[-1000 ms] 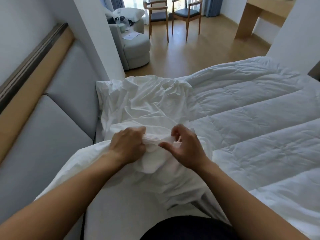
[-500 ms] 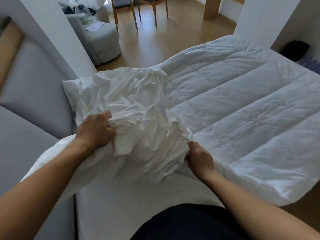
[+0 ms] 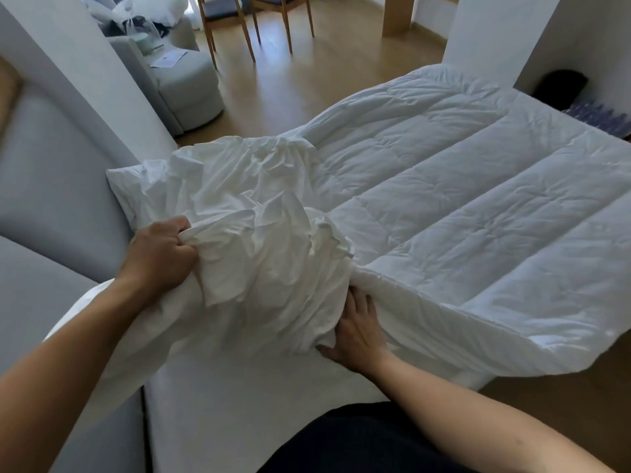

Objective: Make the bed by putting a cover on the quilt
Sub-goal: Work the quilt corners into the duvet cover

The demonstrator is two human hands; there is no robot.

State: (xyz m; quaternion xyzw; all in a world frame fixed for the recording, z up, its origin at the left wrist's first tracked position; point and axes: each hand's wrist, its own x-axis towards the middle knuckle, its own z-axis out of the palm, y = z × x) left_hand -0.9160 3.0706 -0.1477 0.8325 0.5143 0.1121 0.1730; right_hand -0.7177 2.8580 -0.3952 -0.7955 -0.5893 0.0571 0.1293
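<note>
A white stitched quilt lies spread over the bed, running to the right and far side. A crumpled white cover is bunched over the quilt's near left corner. My left hand grips a fistful of the cover at its left side. My right hand lies at the cover's lower right edge, where the cover meets the quilt's near edge; its thumb tucks under the cloth and its fingers point up along the hem. Whether it holds the cloth I cannot tell.
A grey padded headboard runs along the left. The bare white mattress shows in front of me. Beyond the bed are a grey armchair, wooden chairs and wood floor. A white wall stands at the far right.
Both hands had been gathering the cover close together; the left now lifts a bunch up to the left, and the right has moved down to the cover's edge by the quilt.
</note>
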